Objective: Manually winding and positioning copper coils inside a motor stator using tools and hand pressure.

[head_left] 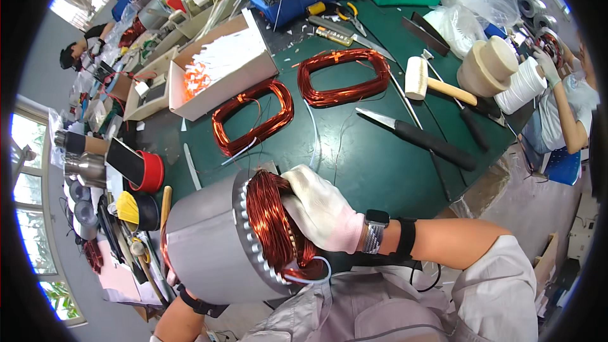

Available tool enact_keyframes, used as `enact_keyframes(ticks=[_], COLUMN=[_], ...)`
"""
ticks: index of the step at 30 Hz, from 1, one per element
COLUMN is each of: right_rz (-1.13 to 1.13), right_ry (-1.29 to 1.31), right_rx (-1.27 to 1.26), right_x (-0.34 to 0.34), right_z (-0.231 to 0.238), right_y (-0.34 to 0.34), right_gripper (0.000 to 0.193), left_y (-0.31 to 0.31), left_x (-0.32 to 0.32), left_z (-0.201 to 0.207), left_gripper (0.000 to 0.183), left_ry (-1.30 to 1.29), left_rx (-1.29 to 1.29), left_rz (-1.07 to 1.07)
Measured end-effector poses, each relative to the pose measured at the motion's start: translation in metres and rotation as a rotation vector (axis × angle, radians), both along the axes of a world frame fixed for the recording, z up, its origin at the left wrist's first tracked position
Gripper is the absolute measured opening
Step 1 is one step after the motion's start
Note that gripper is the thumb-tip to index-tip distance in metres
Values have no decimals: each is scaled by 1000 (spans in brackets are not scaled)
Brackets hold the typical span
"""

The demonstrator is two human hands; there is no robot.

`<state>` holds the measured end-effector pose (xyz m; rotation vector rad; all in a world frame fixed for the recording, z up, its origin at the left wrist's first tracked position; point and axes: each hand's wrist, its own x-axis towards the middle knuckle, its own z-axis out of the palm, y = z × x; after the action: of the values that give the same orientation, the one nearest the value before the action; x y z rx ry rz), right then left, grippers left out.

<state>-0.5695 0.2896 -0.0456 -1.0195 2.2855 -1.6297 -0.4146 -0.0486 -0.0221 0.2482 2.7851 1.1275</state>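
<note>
grey stator [212, 234] at the near edge of the worktop [392, 174] seems part-wound, two coils [342, 97] left loose; right hand [322, 208] touches its copper winding [269, 212], left hand [171, 277] mostly hidden: whether either's fingers grip, can't tell

1. The cylindrical core [209, 234] lay before the person, at the near side of the bench [380, 174]; the right hand [323, 212] rested against the wire bundle [269, 218] at its right end.
2. Beyond the core, a left coil [223, 133] and a right coil [342, 97] lay side by side.
3. Behind the left coil stood a carton [234, 82] containing slips [231, 50].
4. Right of the coils lay a knife [437, 145], with a mallet [416, 78] behind it.
5. A spool [522, 85] lay farther right.
</note>
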Motion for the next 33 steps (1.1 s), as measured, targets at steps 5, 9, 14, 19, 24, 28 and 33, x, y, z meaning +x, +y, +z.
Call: enact_keyframes(ticks=[5,9,14,19,24,28,33], right_rz=[-19,43,-91,-73,66,77,145], right_ry=[-34,-48,64,125,202,234,170], right_rx=[118,85,24,36,185,128,77], right_x=[15,19,12,25,35,29,30], right_z=[6,10,17,33,19,19,23], right_y=[7,14,29,58,43,44,70], right_gripper=[22,22,30,23,10,8,29], left_y=[4,4,2,4,7,21,39], left_x=[17,38,70,103,114,119,89], left_z=[21,33,40,38,27,9,-14], left_gripper=[54,54,54,54,54,54,54], left_ry=[39,38,31,33,54,83,157], left_rx=[-15,-20,-18,9,63,144,268], left_rz=[71,134,238,346,428,491,552])
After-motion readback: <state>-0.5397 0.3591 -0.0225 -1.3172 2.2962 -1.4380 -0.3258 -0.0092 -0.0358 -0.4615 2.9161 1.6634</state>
